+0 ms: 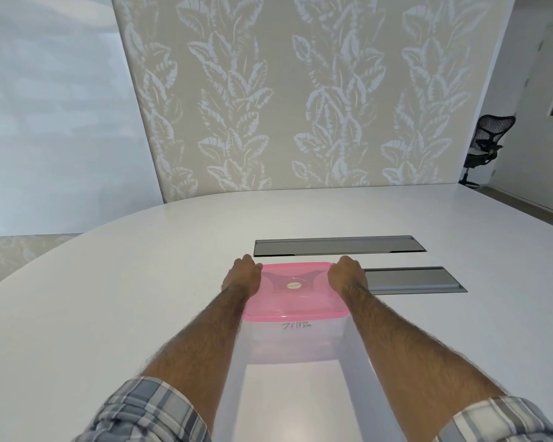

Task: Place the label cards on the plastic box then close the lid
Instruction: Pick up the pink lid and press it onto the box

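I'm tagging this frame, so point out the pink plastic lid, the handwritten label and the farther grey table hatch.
Pink translucent plastic lid (296, 301): head view, its flat top.
Handwritten label (297, 326): head view, middle of the writing.
Farther grey rectangular table hatch (337, 246): head view, centre of its panel.

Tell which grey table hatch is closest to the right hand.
The nearer hatch, starting at the right hand; the farther hatch lies beyond the pink lid.

Left hand (240, 273), right hand (348, 273) forward, fingers curled.
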